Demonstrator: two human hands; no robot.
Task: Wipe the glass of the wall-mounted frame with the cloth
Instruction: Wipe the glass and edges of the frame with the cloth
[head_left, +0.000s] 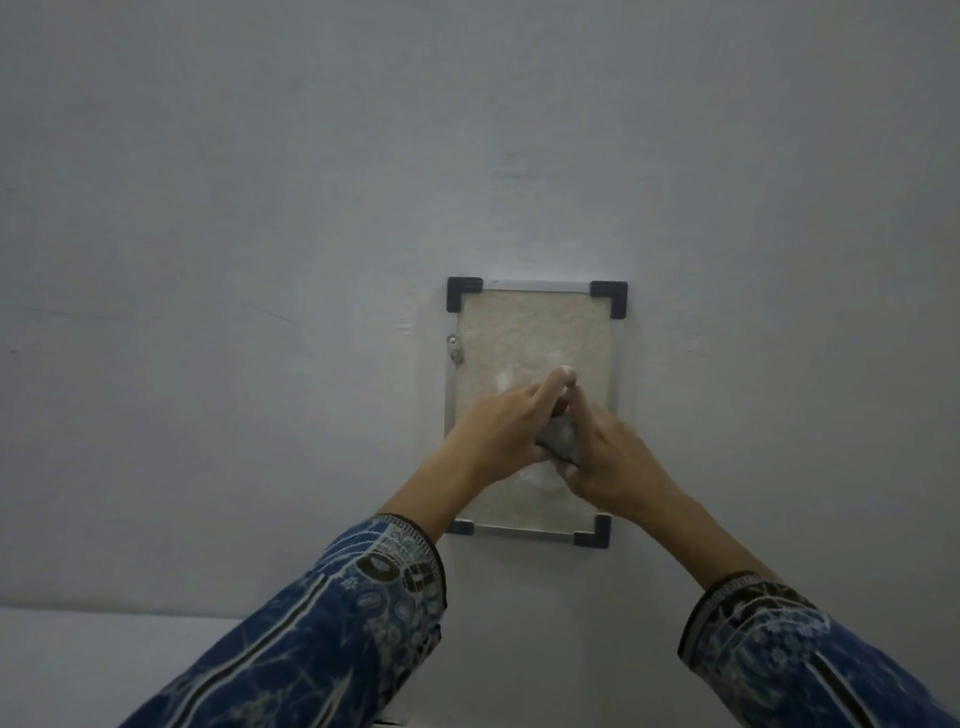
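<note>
Two bare hands, left hand (501, 431) and right hand (618, 462), no rings or watch visible. Forearms bare to mid-length. Left sleeve (332, 634) at 7 o'clock, right sleeve (779, 654) at 5 o'clock: dark blue fabric, pale floral and line print, dark lengthwise stripes, dark patterned band at cuffs.

Both hands (556, 441) seemingly gripping grey cloth (561, 439), against frame (530, 312)

A plain grey wall (260, 208) meets a pale ledge (78, 665) lower left.
</note>
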